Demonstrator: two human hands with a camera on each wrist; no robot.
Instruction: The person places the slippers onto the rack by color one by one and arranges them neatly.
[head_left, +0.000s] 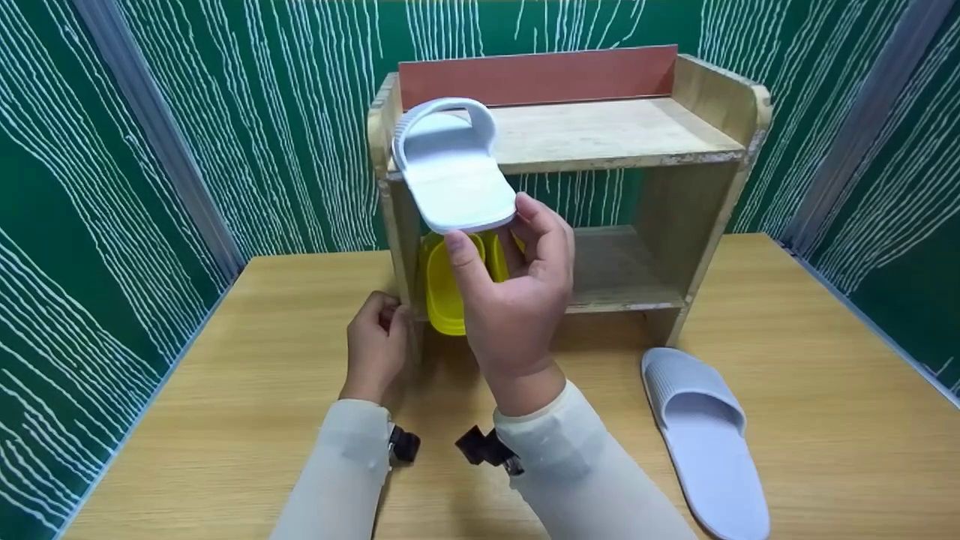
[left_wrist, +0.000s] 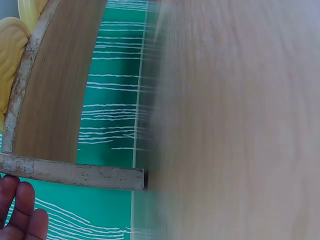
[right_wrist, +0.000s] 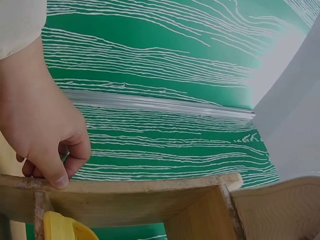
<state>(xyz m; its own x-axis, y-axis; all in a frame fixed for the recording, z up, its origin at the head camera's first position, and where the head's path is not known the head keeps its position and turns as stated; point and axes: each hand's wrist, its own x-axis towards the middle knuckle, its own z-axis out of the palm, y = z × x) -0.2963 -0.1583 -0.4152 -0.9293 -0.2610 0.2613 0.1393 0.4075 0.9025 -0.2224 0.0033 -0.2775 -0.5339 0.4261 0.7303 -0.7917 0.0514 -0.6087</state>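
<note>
My right hand [head_left: 521, 300] holds a white slide slipper [head_left: 465, 184] up in front of the shelf, gripping its heel end with the thumb below and the fingers at the right side. The slipper's strap points away toward the top board. Low down, my left hand [head_left: 379, 349] grips the front edge of the left side panel of the small wooden shelf [head_left: 619, 135]. Its curled fingers [left_wrist: 22, 207] lie against that panel in the left wrist view, and its thumb presses the edge in the right wrist view. Yellow slippers [head_left: 444, 296] stand on the lower board, partly hidden behind my right hand.
Another pale slide slipper [head_left: 709, 442] lies on the wooden table [head_left: 285, 360] at the right, its strap toward the shelf. A reddish board [head_left: 536, 79] backs the shelf's top. Green walls [head_left: 315, 135] with white streaks surround the table.
</note>
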